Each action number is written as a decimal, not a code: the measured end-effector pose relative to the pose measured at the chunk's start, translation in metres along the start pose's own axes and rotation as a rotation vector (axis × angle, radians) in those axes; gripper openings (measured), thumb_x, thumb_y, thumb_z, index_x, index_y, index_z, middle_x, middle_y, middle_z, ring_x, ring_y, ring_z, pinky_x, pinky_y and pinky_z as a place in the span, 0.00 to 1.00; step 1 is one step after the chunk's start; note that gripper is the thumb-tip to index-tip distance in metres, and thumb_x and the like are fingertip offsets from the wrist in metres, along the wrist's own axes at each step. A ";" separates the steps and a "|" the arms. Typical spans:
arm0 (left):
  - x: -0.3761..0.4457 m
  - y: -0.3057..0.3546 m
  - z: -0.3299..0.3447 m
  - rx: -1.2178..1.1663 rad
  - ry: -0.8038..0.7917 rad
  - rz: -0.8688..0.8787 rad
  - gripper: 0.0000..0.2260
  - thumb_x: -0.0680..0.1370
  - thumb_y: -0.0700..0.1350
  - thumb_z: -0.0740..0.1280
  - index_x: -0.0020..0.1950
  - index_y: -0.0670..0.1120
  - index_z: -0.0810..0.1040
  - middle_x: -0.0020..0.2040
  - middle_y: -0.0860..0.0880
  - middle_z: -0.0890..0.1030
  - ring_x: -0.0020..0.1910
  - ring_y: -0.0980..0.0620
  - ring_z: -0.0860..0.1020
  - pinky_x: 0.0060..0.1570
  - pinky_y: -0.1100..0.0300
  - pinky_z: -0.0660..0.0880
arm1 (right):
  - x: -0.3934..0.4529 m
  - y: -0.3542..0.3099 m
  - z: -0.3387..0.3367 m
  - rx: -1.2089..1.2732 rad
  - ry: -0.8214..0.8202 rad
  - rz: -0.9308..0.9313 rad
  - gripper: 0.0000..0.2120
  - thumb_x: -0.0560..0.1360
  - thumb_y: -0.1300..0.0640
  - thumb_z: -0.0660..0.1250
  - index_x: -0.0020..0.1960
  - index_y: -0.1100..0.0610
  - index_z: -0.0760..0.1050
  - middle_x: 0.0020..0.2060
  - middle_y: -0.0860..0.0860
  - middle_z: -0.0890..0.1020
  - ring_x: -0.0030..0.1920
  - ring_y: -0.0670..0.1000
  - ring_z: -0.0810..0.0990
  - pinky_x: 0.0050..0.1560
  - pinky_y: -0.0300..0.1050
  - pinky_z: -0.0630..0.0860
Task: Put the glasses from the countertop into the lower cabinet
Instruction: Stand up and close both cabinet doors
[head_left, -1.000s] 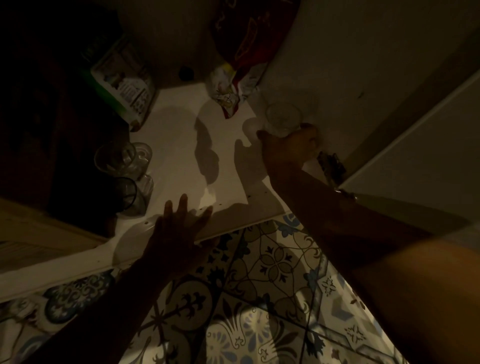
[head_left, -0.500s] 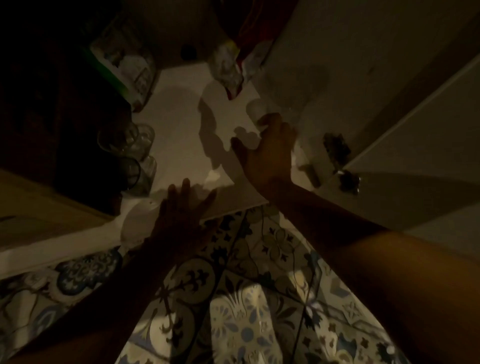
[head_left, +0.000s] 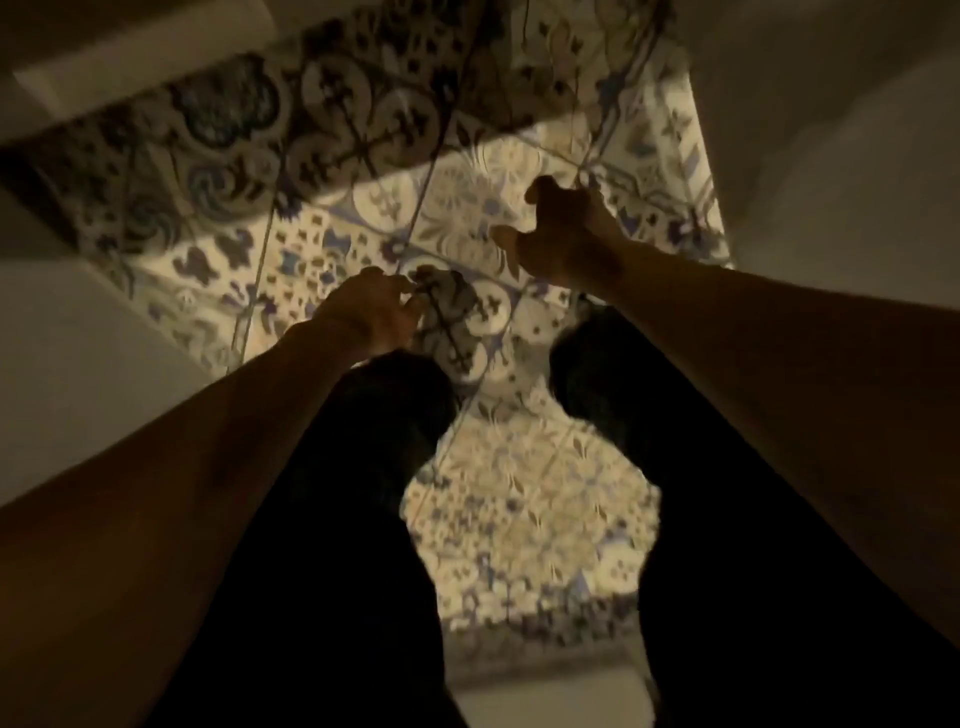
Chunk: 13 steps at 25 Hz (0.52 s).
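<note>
No glass and no part of the cabinet's inside shows in this blurred, dim view. My left hand (head_left: 370, 310) hangs over the patterned floor with its fingers loosely curled and nothing in it. My right hand (head_left: 566, 235) is higher and to the right, with thumb and fingers spread like a claw, also holding nothing. Both forearms reach forward from the lower corners of the frame.
Patterned blue and cream floor tiles (head_left: 519, 519) fill the middle. My legs in dark trousers (head_left: 337, 545) stand on them. Pale cabinet panels rise at the left (head_left: 72, 353) and right (head_left: 841, 135). A white edge (head_left: 130, 67) crosses the top left.
The view has swung down from the cabinet shelf to the floor. My right hand has left the glass on the shelf and pulled back, and my left hand has come off the shelf edge.
</note>
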<state>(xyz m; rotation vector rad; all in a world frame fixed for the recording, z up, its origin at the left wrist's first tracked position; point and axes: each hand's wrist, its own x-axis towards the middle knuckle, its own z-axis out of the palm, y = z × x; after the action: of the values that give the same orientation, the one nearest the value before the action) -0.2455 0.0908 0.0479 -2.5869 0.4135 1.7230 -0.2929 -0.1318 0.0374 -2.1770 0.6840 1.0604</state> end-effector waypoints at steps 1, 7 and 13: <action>-0.025 0.002 0.001 -0.008 -0.068 -0.031 0.19 0.83 0.50 0.58 0.70 0.43 0.75 0.70 0.40 0.75 0.68 0.38 0.74 0.66 0.50 0.70 | -0.036 0.005 0.002 0.004 -0.063 0.037 0.37 0.76 0.34 0.62 0.75 0.58 0.64 0.69 0.61 0.75 0.70 0.64 0.72 0.69 0.54 0.70; -0.197 0.004 0.004 0.015 -0.218 -0.047 0.21 0.84 0.54 0.54 0.69 0.44 0.76 0.72 0.41 0.74 0.72 0.41 0.71 0.73 0.52 0.63 | -0.225 0.006 -0.039 -0.152 -0.388 -0.018 0.26 0.80 0.39 0.60 0.65 0.59 0.75 0.60 0.60 0.81 0.61 0.61 0.79 0.60 0.49 0.75; -0.318 0.052 -0.083 -0.243 -0.085 -0.098 0.24 0.84 0.57 0.54 0.70 0.43 0.75 0.72 0.39 0.74 0.71 0.39 0.71 0.72 0.52 0.65 | -0.341 -0.038 -0.152 -0.130 -0.274 0.032 0.23 0.81 0.42 0.59 0.64 0.58 0.78 0.66 0.58 0.78 0.67 0.60 0.75 0.62 0.48 0.72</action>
<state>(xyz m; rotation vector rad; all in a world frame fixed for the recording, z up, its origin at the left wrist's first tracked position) -0.2967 0.0967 0.3764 -2.6244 0.0775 1.9505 -0.3775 -0.1533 0.4027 -2.0773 0.5384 1.4224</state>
